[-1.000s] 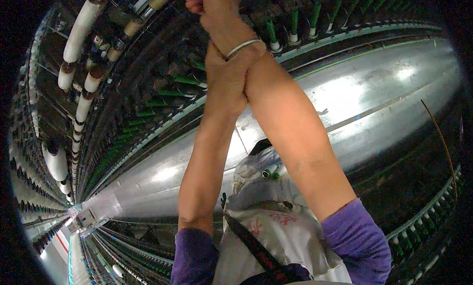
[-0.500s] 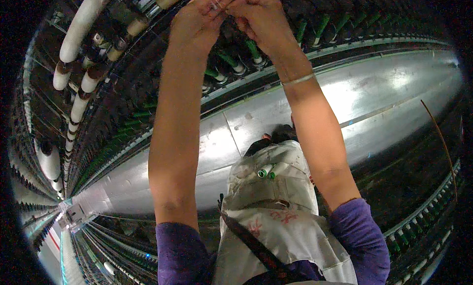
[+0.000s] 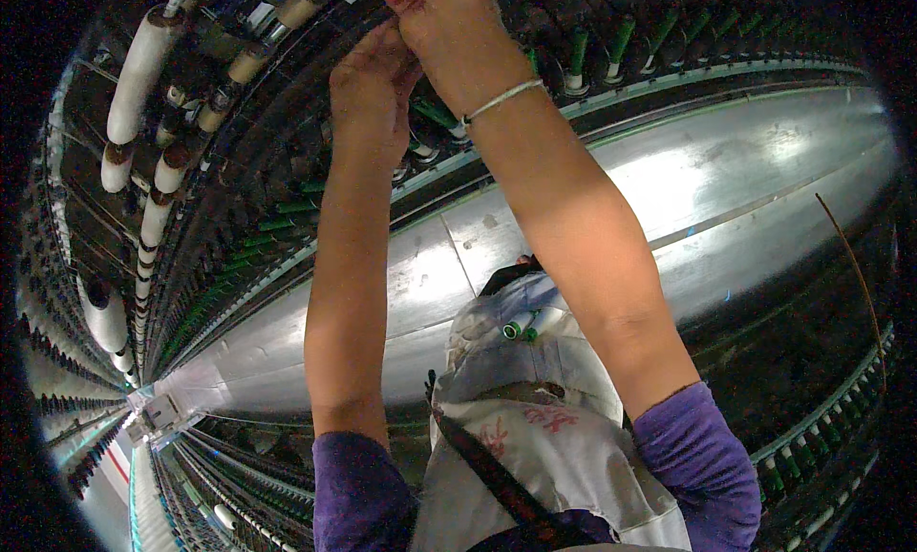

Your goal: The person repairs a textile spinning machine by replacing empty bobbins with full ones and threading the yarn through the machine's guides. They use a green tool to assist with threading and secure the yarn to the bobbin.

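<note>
Scene dim overall. Strong glare on the metal panel (image 3: 726, 189). Corners vignetted black; straight lines bow heavily near the rim. Upper spindles (image 3: 573, 60) shadowed, soft.

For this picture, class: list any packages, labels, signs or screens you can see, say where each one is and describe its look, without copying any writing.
Printed mark: on the front of the off-white cloth apron bag at the person's waist, lower centre; a short row of faded red characters.
Floor stripe: far down the aisle at lower left; a thin red line on pale floor.
No packages, signs or screens show anywhere.
</note>
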`<state>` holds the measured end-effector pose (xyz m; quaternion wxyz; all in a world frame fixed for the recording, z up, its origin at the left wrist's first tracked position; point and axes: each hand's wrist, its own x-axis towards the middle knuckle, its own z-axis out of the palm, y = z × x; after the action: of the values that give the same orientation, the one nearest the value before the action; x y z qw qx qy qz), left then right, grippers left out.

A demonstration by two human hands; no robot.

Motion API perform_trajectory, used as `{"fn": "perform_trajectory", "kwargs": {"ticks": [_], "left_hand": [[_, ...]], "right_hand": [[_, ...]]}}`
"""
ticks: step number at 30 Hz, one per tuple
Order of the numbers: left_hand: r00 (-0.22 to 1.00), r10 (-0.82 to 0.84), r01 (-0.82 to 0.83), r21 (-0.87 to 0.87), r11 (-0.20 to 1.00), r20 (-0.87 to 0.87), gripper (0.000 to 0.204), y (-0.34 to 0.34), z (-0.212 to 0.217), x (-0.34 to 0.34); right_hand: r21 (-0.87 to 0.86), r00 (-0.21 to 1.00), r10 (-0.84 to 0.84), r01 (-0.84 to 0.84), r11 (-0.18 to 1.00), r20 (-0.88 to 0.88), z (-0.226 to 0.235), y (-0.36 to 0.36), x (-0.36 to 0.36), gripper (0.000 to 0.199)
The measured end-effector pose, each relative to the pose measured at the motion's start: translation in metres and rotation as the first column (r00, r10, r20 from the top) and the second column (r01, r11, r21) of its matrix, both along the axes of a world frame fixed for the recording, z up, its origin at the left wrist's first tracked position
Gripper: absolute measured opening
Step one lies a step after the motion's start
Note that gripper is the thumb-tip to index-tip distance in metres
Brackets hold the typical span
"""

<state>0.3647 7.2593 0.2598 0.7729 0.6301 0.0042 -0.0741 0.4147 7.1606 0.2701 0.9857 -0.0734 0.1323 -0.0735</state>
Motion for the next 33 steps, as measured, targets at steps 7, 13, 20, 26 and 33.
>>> {"fn": "perform_trajectory", "kwargs": {"ticks": [7,13,20,26,33], "left_hand": [[0.977,-0.195,0.153,-0.37,0.917,-0.081,0.026,0.007,0.022,0.021],[0.974,-0.183,0.159,-0.174,0.972,-0.131,0.031,0.006,0.013,0.052],[0.963,-0.267,0.268,0.05,0.962,-0.026,0.028,0.006,-0.007,0.059],[0.986,0.104,-0.094,0.075,0.993,-0.131,0.021,0.003,-0.002,0.023],[0.993,-0.095,0.059,-0.403,0.913,-0.07,0.02,0.009,0.028,0.023]], "right_hand": [[-0.351,0.981,0.178,-0.143,0.925,0.07,-0.004,-0.011,-0.011,0.025],[-0.747,0.964,0.256,-0.116,0.655,0.075,-0.02,-0.041,-0.041,0.02],[-0.623,0.997,0.078,-0.062,0.779,-0.001,-0.003,-0.029,-0.031,0.017],[-0.072,0.967,0.245,-0.25,0.965,-0.072,0.006,0.003,0.01,0.021],[-0.538,0.825,0.554,-0.416,0.733,0.117,-0.027,-0.044,-0.009,0.015]]}}
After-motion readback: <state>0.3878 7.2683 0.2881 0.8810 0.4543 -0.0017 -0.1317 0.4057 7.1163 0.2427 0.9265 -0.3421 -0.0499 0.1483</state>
